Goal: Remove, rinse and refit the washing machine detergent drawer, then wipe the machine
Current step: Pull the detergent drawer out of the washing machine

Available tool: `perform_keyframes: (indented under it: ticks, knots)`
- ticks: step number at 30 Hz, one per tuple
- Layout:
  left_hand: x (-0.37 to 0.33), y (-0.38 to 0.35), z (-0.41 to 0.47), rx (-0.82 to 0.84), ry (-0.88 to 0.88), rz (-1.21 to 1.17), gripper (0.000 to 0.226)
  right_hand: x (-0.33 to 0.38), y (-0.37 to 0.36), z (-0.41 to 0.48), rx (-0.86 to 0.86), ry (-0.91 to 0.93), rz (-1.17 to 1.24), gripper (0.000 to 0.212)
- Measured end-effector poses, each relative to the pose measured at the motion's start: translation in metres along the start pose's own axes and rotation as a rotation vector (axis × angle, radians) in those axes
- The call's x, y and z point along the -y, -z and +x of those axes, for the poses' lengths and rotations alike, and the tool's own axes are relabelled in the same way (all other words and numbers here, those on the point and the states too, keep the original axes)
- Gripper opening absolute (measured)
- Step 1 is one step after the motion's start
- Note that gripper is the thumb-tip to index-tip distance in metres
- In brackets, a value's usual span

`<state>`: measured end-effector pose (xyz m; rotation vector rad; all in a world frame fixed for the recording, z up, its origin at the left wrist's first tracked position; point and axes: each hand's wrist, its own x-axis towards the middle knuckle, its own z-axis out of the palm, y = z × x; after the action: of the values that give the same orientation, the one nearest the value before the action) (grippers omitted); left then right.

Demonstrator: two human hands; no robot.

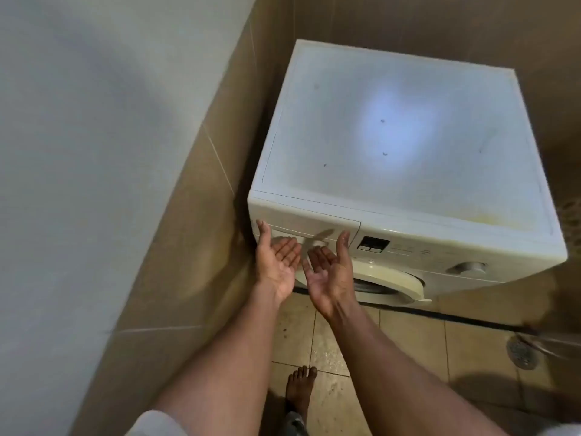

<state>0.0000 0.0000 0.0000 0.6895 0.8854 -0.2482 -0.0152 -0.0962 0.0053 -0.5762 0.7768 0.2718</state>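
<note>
A white front-loading washing machine (405, 146) stands in a tiled corner, its top dusty with small dark specks. The detergent drawer (311, 226) sits flush in the upper left of the front panel. My left hand (276, 262) is palm up with fingers spread, just in front of the drawer's left end, holding nothing. My right hand (330, 272) is also palm up and empty, below the drawer's right end. To the right are a small display (373, 244) and a round dial (468, 267). The door (390, 283) shows below the panel.
A grey and beige tiled wall (176, 215) runs close along the machine's left side. The floor is beige tile with a round drain (520, 352) at the right. My bare foot (300, 391) stands on the floor below the hands.
</note>
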Motion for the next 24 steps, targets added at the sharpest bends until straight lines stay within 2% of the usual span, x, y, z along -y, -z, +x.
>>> perform_keyframes:
  ticks: [3,6,9,12,13,21,24]
  knots:
    - [-0.007,-0.004,0.015,0.015,0.022,-0.123,0.091,-0.002,-0.011,0.014,-0.022,0.025,0.183,0.120]
    - [-0.008,-0.009,0.024,0.061,-0.007,-0.207,0.082,-0.005,-0.018,0.026,-0.016,0.020,0.282,0.130]
    - [-0.012,-0.014,0.029,0.076,-0.016,-0.219,0.077,-0.004,-0.026,0.035,0.008,0.021,0.359,0.117]
    - [-0.012,-0.017,0.031,0.087,-0.026,-0.202,0.079,-0.005,-0.032,0.033,-0.018,0.039,0.324,0.082]
    - [-0.012,-0.019,0.032,0.096,-0.028,-0.196,0.083,-0.005,-0.033,0.032,-0.017,0.043,0.314,0.077]
    - [0.005,0.001,0.014,0.084,-0.038,-0.213,0.102,-0.028,-0.013,0.012,0.005,0.052,0.288,0.092]
    - [0.015,0.021,0.000,0.094,-0.042,-0.190,0.110,-0.040,0.002,-0.005,-0.011,0.051,0.285,0.091]
